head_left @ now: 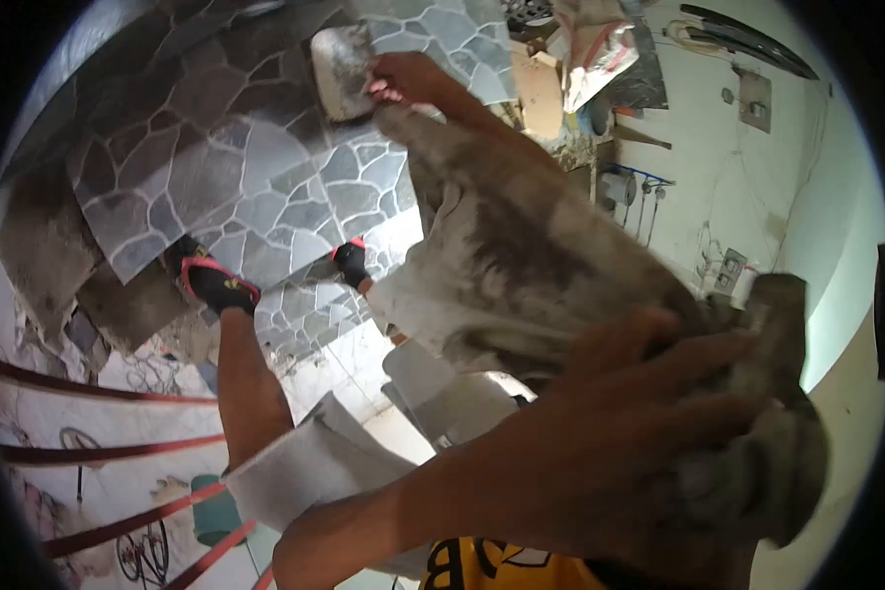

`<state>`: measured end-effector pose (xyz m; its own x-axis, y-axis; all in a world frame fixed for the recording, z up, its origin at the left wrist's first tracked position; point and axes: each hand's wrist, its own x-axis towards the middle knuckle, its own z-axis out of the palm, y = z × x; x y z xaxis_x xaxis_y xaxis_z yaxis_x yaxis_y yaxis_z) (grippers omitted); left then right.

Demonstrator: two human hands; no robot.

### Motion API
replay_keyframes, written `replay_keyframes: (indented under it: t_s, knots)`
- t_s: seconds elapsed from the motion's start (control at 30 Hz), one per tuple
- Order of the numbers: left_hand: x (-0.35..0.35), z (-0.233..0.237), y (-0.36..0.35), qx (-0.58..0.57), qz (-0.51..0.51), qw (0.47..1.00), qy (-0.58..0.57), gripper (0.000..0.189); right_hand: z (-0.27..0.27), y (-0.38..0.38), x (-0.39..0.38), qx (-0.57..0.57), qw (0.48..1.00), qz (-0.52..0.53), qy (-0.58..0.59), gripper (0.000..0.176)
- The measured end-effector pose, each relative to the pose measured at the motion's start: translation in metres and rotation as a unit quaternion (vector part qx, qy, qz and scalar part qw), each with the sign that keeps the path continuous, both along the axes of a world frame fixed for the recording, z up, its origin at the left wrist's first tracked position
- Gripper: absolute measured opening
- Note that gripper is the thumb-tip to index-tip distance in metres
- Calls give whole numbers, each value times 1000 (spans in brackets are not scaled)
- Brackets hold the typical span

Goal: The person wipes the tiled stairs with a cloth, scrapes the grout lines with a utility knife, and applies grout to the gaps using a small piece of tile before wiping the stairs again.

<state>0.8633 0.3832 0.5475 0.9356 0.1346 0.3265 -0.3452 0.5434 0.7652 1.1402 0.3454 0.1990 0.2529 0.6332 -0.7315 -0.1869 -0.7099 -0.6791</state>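
A large, stained grey cloth point(560, 251) stretches across the view between my two hands, with dark smears in its middle. At the top, my right hand point(403, 79) has its fingers curled at the cloth's far corner. Right beside those fingers is a dirty, rounded rectangular object point(344, 74) with a pale edge; it overlaps the floor in this view. Close to the camera, my left hand point(649, 393) wraps over the bunched near end of the cloth, its fingers blurred. Part of my right forearm is hidden behind the cloth.
My feet in black and pink shoes point(221, 285) stand by stone-patterned tiles point(265, 157). Boards and bags point(595, 54) are piled at upper right, near tools hung by the pale wall point(718, 177). Red bars point(118, 454) and a green bucket point(214, 511) lie at lower left.
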Motion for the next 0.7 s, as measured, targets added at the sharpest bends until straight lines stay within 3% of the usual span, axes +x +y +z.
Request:
replay_keyframes:
  t_s: [0.1, 0.17, 0.23, 0.3, 0.4, 0.47, 0.5, 0.57, 0.6, 0.63, 0.67, 0.7]
  knots:
    - [-6, -4, 0, -52, 1, 999, -11, 54, 4, 3, -17, 23, 963, -220, 153, 9]
    - [-16, -11, 0, -54, -15, 998, -21, 50, -17, -6, -1, 54, 971, -127, 194, 10]
    - [-19, -18, 1, -53, -34, 997, -42, 45, -13, -10, -13, 18, 968, -208, 138, 12]
    - [-23, -29, 9, -78, -86, 992, -43, 35, -4, -16, -7, 13, 967, -222, 124, 24]
    - [-37, -54, 9, -16, -62, 998, -18, 33, 14, -29, 10, 16, 969, -241, 51, 35]
    - [-47, -71, 14, 67, -73, 994, 46, 30, 31, -42, 32, 14, 970, -243, 12, 36]
    - [-49, -83, 24, 151, -31, 988, 22, 30, 42, -49, 43, 12, 970, -243, -13, 35]
    - [-55, -91, 52, 184, -8, 976, 117, 27, 62, -62, 55, -2, 965, -251, -78, 33]
    - [-58, -83, 71, 130, -27, 963, 236, 24, 73, -71, 56, -11, 961, -250, -115, 32]
    - [-68, -88, 83, 195, 62, 936, 288, 24, 82, -80, 57, -37, 960, -251, -116, 32]
    - [-79, -95, 99, 280, 130, 893, 328, 25, 91, -89, 56, -65, 959, -251, -116, 32]
    - [-95, -106, 116, 453, 213, 796, 342, 25, 99, -100, 52, -93, 956, -252, -115, 32]
